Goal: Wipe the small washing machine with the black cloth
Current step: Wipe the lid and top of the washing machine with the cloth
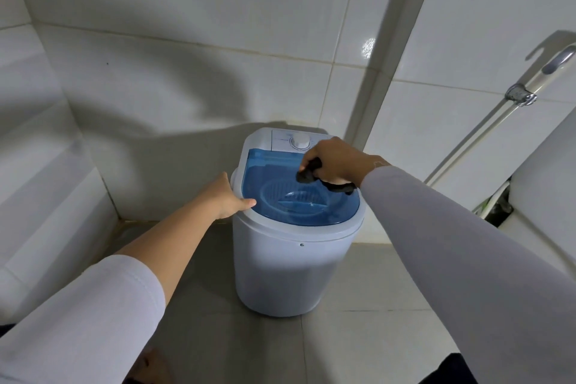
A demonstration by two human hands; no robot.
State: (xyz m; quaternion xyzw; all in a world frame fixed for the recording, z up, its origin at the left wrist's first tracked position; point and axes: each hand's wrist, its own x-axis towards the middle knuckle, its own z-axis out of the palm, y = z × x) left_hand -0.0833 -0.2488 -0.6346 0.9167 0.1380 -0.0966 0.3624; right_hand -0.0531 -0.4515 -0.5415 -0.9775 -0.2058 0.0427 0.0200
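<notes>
The small white washing machine (286, 268) stands on the tiled floor in the corner. It has a see-through blue lid (274, 174) and a white dial (300, 142) on its back panel. My right hand (336, 162) is closed on a bunched black cloth (308, 174), which rests on the right rear part of the blue lid. One end of the cloth hangs out under my palm. My left hand (226, 196) lies against the machine's left rim, thumb on the rim's top, fingers curled around the side.
White tiled walls close in behind and to the left. A white pipe (477, 134) with a metal clamp runs slantwise on the right wall, above a white fixture (545, 184) at the right edge. Grey floor tiles (358, 337) lie in front of the machine.
</notes>
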